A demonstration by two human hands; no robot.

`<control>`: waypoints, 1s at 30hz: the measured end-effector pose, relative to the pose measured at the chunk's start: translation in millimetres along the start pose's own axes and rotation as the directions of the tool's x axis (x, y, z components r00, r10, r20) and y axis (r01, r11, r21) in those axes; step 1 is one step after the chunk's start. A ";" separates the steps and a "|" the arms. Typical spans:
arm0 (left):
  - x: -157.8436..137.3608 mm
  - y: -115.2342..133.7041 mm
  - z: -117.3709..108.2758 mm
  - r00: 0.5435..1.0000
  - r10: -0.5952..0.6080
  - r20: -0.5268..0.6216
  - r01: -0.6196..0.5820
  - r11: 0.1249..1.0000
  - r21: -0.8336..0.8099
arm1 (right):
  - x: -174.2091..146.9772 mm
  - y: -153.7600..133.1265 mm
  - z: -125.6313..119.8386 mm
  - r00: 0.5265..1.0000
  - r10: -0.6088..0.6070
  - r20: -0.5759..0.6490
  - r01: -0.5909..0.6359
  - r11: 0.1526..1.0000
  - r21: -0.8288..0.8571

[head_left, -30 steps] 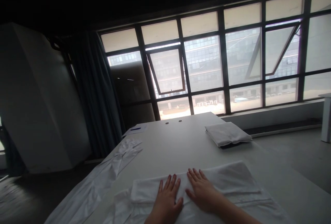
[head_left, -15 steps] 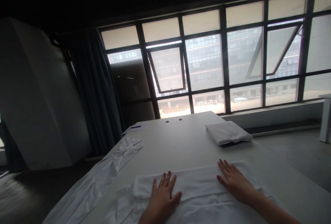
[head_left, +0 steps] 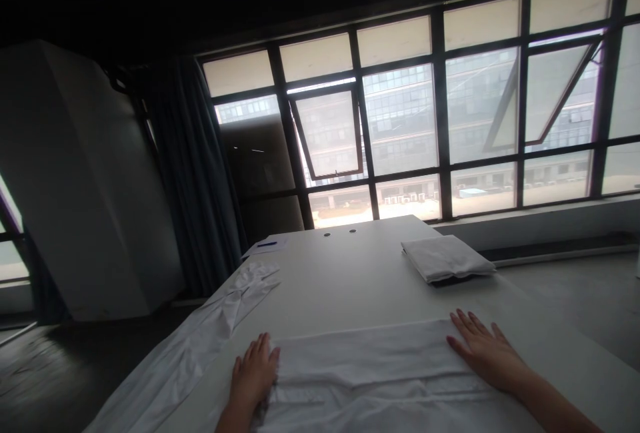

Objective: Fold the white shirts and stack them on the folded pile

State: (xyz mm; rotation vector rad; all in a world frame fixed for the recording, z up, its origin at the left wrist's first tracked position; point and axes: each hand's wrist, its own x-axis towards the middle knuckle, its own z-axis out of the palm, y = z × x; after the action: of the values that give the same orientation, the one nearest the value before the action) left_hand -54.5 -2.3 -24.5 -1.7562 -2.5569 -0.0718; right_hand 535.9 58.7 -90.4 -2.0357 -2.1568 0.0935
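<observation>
A white cloth (head_left: pixel 370 366) lies partly folded in front of me, its far edge straight and its near part creased. My left hand (head_left: pixel 253 374) rests at the cloth's left edge, fingers stretched forward and holding nothing. At the right edge, my right hand (head_left: pixel 487 351) lies flat with its fingers apart, palm down. The cloth's near end runs out of the bottom of the view.
Crumpled white fabric (head_left: pixel 200 346) hangs along the left side of the white table (head_left: pixel 345 273). A folded white cloth stack (head_left: pixel 447 258) sits at the right edge. Paper with a pen (head_left: pixel 267 244) lies at the far left, and windows (head_left: pixel 400 120) stand beyond.
My left hand has moved left, from on top of the cloth to its left edge. My right hand has shifted right to the cloth's right edge. The view has turned slightly.
</observation>
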 end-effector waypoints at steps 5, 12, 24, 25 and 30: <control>3.6 -3.8 -10.1 0.992 -0.044 -0.116 0.043 0.999 -0.016 | 13.4 27.2 16.3 0.992 0.065 -0.106 -0.072 0.995 -0.062; 5.1 -1.1 -13.2 0.981 -0.074 -0.180 0.066 0.997 -0.048 | 17.4 56.0 34.5 0.967 0.016 -0.253 -0.042 0.994 -0.097; 7.3 5.2 -13.0 0.984 -0.111 -0.141 0.094 0.988 -0.124 | 10.7 47.9 14.6 0.963 0.006 -0.269 -0.031 0.996 -0.088; 7.0 4.9 -13.8 0.984 -0.112 -0.136 0.094 0.987 -0.131 | 10.3 47.2 13.9 0.964 0.008 -0.265 -0.032 0.996 -0.086; 7.2 3.4 -16.1 0.982 -0.127 -0.137 0.103 0.980 -0.173 | 11.2 50.4 15.9 0.973 -0.013 -0.231 -0.014 0.993 -0.116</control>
State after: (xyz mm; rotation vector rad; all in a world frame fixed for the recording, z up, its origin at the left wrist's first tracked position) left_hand -53.7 4.7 -8.0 -1.5814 -2.6081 -0.4129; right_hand 582.3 74.2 -113.4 -1.9938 -2.0610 -0.2635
